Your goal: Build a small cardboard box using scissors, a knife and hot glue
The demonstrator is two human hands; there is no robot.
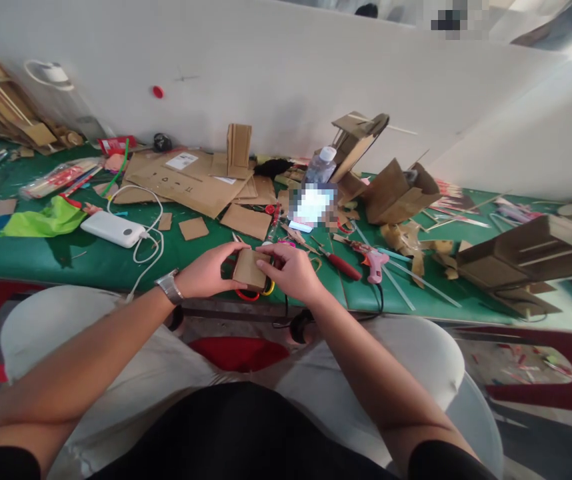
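Cardboard piece (251, 269) is gripped at its side by the left hand (206, 272), right hand (293, 272) thumbing the top, probably for steadiness.

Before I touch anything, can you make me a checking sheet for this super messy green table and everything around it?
Surface: green table, bare patches at the front, scraps further back.
Things in hand: small cardboard piece, held over the front edge.
Clutter: cardboard sheets, bright green crumpled sheet, red-handled tool, pink glue gun.
Hands: left hand grips the piece's side; right hand has its thumb on top.
Cables: white cable loops from the white power bank and runs over the edge; black cable hangs from the glue gun.
Surroundings: pale wall behind; top of the view too blurred to tell.
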